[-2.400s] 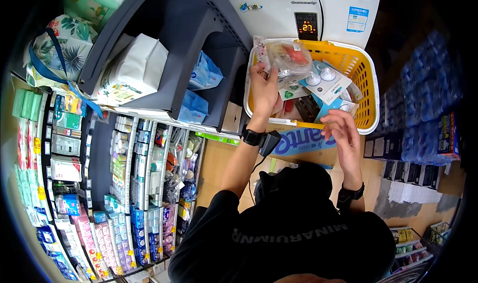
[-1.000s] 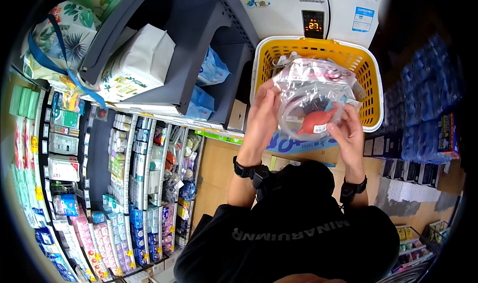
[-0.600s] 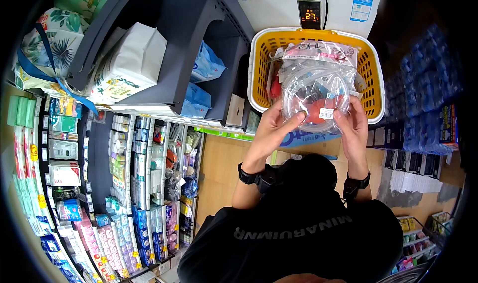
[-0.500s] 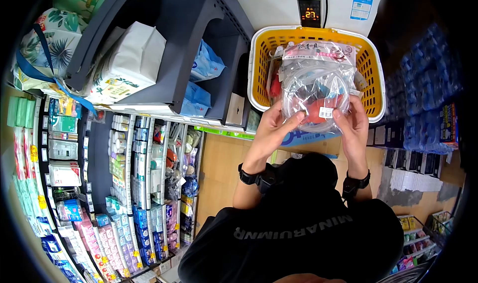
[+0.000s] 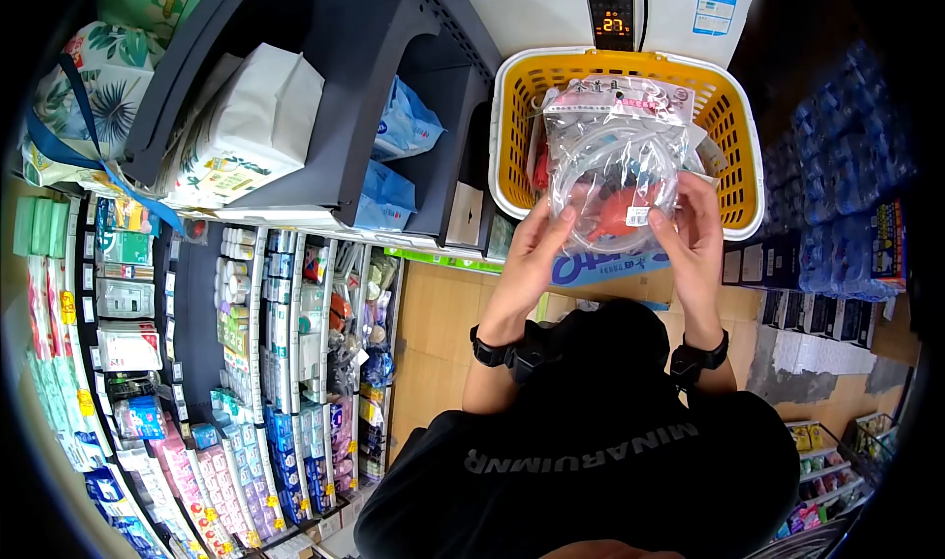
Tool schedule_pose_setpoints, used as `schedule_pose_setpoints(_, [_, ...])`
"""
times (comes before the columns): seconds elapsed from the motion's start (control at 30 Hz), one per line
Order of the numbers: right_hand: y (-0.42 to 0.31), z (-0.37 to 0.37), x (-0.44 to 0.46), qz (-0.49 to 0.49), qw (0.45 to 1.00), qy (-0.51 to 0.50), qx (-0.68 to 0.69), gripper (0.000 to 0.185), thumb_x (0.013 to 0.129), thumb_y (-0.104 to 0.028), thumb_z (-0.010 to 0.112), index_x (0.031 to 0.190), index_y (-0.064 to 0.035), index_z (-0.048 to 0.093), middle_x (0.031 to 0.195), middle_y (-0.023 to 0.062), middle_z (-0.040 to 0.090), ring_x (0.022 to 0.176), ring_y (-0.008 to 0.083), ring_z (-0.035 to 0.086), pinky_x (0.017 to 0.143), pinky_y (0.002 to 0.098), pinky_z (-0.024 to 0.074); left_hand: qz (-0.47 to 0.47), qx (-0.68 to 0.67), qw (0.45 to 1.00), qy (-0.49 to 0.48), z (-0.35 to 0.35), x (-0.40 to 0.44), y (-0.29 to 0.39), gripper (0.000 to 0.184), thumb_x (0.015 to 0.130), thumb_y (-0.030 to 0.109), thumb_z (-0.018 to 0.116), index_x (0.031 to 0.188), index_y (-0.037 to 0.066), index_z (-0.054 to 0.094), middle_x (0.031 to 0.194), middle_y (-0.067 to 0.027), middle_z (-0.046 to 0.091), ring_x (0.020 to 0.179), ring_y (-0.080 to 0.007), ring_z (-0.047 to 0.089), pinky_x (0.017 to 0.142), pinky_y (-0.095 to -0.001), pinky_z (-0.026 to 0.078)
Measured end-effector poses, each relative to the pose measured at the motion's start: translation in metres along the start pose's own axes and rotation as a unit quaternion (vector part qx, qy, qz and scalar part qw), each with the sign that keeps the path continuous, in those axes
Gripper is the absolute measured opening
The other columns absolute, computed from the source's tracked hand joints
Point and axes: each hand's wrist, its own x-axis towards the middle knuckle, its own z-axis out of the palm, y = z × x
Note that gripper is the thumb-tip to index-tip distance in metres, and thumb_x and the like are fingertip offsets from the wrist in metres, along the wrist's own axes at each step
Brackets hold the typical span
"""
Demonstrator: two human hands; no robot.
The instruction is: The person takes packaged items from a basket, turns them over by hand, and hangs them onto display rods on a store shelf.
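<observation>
A clear plastic bag holding a coiled transparent hose [image 5: 566, 190] is held up in front of the basket, its printed header tilted away from me. A red part and a small white barcode label show through its lower half. My left hand [image 5: 535, 249] grips the lower left edge, thumb in front and the other fingers mostly hidden behind. On the lower right edge, my right hand [image 5: 692, 239] pinches the bag, its thumb close to the barcode label. Behind the bag stands a yellow and white basket [image 5: 728, 136] with other packaged items inside, largely covered.
A white appliance [image 5: 551, 8] with a lit "27" display stands behind the basket. Grey shelving [image 5: 345, 87] with tissue packs is at left, above racks of packaged goods [image 5: 236, 362]. Stacked blue bottle packs [image 5: 847, 165] stand at right.
The bagged hose has shifted slightly left and turned a little in my hands. Both hands still hold its lower edges, with the right hand's fingers moved slightly.
</observation>
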Motion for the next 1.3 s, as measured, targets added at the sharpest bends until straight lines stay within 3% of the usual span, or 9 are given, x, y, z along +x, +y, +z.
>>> schedule_pose_setpoints(0.1, [-0.001,0.003,0.003,-0.056,0.988,0.037,-0.141,0.042,0.088,0.004,0.07,0.126,-0.0029,0.054,0.121,0.007,0.057,0.096,0.0118,0.056,0.078,0.0239,0.045,-0.002,0.015,1.0,0.003,0.003,-0.001,0.004,0.044,0.106,0.025,0.054,0.144,0.003,0.049,0.135,-0.0054,0.06,0.122,-0.0116,0.054,0.105,-0.0279,0.04])
schedule_pose_setpoints(0.2, [0.003,-0.001,-0.004,0.016,0.99,0.014,-0.142,0.042,0.087,0.003,0.07,0.126,-0.0048,0.056,0.118,0.0069,0.057,0.093,0.0138,0.055,0.078,0.0254,0.047,0.029,0.064,0.997,0.012,0.008,-0.002,0.005,0.045,0.107,0.026,0.053,0.145,0.002,0.048,0.134,-0.0057,0.06,0.122,-0.0113,0.053,0.105,-0.0277,0.04])
schedule_pose_setpoints(0.43, [-0.007,0.006,-0.001,-0.04,0.977,-0.067,-0.2,0.039,0.089,-0.001,0.068,0.127,-0.0038,0.058,0.122,0.0108,0.057,0.103,0.0179,0.058,0.083,0.0293,0.0506,0.047,0.119,0.992,0.006,0.021,-0.006,0.012,0.049,0.105,0.024,0.056,0.147,0.001,0.045,0.136,-0.0077,0.057,0.123,-0.0137,0.052,0.102,-0.0287,0.043])
schedule_pose_setpoints(0.5, [-0.009,0.007,-0.002,-0.008,0.986,-0.096,-0.139,0.047,0.091,-0.006,0.068,0.135,-0.0025,0.053,0.133,0.0122,0.055,0.118,0.0224,0.057,0.092,0.0327,0.0492,0.019,0.132,0.991,-0.004,0.022,-0.007,0.011,0.05,0.104,0.024,0.057,0.147,0.001,0.044,0.138,-0.01,0.054,0.124,-0.0157,0.052,0.101,-0.0299,0.045])
schedule_pose_setpoints(0.57, [-0.007,0.005,-0.003,0.003,0.989,-0.116,-0.094,0.052,0.092,-0.009,0.067,0.14,-0.0018,0.049,0.138,0.0131,0.053,0.123,0.0242,0.054,0.098,0.0347,0.0466,0.093,0.176,0.98,-0.013,0.022,-0.007,0.006,0.05,0.103,0.024,0.059,0.146,0.003,0.046,0.144,-0.0147,0.046,0.128,-0.0212,0.051,0.1,-0.0339,0.049])
schedule_pose_setpoints(0.7, [-0.007,0.001,-0.003,0.025,0.985,-0.172,0.006,0.063,0.093,-0.015,0.067,0.147,-0.0002,0.038,0.145,0.0158,0.048,0.133,0.0267,0.049,0.109,0.0391,0.0389,0.102,0.21,0.971,-0.045,0.027,-0.007,0.014,0.047,0.102,0.024,0.059,0.144,0.006,0.05,0.147,-0.0168,0.039,0.131,-0.0256,0.049,0.102,-0.0382,0.049])
schedule_pose_setpoints(1.0, [0.006,-0.009,-0.005,0.122,0.987,-0.075,0.077,0.052,0.097,-0.013,0.06,0.144,0.0022,0.045,0.141,0.0142,0.053,0.125,0.0209,0.054,0.107,0.035,0.041,0.095,0.218,0.97,-0.055,0.021,-0.002,0.013,0.038,0.103,0.024,0.057,0.136,0.005,0.057,0.145,-0.014,0.044,0.131,-0.0217,0.049,0.104,-0.0337,0.045])
schedule_pose_setpoints(1.07, [0.019,-0.019,-0.007,0.139,0.982,-0.053,0.113,0.045,0.097,-0.013,0.055,0.138,0.0045,0.053,0.133,0.0139,0.06,0.119,0.0199,0.059,0.105,0.0348,0.0435,0.136,0.219,0.965,0.05,0.014,0.003,-0.002,0.045,0.1,0.02,0.063,0.14,0.005,0.048,0.144,-0.0169,0.045,0.133,-0.026,0.048,0.108,-0.0395,0.045])
schedule_pose_setpoints(1.3, [0.012,-0.02,-0.008,0.164,0.963,-0.072,0.2,0.047,0.095,-0.011,0.055,0.139,0.0067,0.051,0.134,0.0156,0.06,0.119,0.0219,0.059,0.103,0.036,0.0461,0.052,0.086,0.995,0.016,0.016,0.01,-0.006,0.056,0.101,0.018,0.063,0.146,0.001,0.033,0.137,-0.0147,0.053,0.127,-0.0194,0.052,0.107,-0.0333,0.042])
